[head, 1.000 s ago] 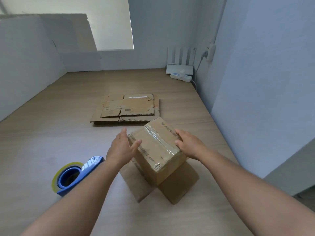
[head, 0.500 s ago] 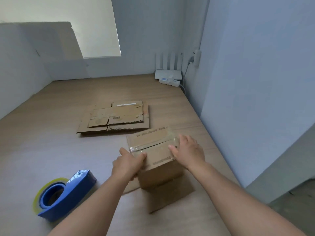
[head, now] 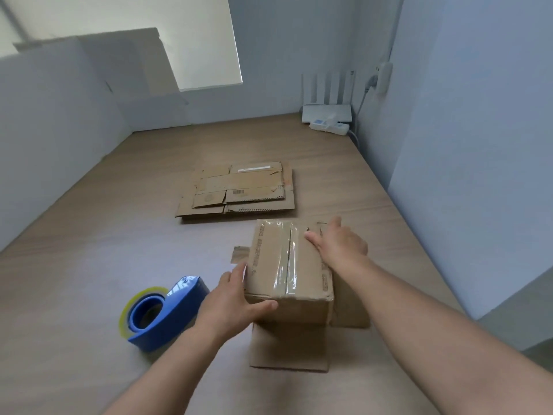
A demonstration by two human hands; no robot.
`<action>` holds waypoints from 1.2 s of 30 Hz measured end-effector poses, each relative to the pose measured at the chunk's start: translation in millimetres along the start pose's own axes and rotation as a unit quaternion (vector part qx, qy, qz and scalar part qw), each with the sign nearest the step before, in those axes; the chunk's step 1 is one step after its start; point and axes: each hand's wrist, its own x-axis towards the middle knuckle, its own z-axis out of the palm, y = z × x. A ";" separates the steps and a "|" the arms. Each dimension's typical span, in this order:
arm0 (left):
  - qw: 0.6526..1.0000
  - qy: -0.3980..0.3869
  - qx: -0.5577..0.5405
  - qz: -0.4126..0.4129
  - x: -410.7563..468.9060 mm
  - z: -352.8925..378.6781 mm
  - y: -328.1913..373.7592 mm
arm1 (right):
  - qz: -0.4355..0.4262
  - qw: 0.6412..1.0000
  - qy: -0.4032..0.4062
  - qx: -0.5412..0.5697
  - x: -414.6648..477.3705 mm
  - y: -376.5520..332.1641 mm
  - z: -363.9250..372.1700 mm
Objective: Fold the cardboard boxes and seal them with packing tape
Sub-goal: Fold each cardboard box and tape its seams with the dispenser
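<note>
A small cardboard box stands on the wooden table with a clear tape strip along the seam of its top face. Its lower flaps splay out flat on the table around it. My left hand grips the near left corner, thumb across the front face and fingers on the left side. My right hand holds the far right top edge, thumb lying on the top. A blue tape dispenser with a yellowish roll lies just left of my left hand.
A stack of flattened cardboard boxes lies further back on the table. A white router and a power strip sit in the far right corner. Grey walls close in the left, back and right sides.
The box has been turned on the table, so its taped seam now runs away from me instead of across. Both hands shifted round it to new corners.
</note>
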 end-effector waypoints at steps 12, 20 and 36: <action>0.998 0.053 0.012 -0.003 15.0 -11.6 -12.7 | -0.086 0.990 -0.105 0.035 -38.0 -44.3 27.0; 0.999 0.030 0.010 0.033 26.0 -22.2 -29.5 | -0.133 0.966 -0.153 0.160 -71.9 -15.5 33.1; 0.974 0.022 0.097 -0.205 1.6 -38.2 -128.4 | -0.181 0.970 -0.125 0.103 -51.1 -13.6 27.9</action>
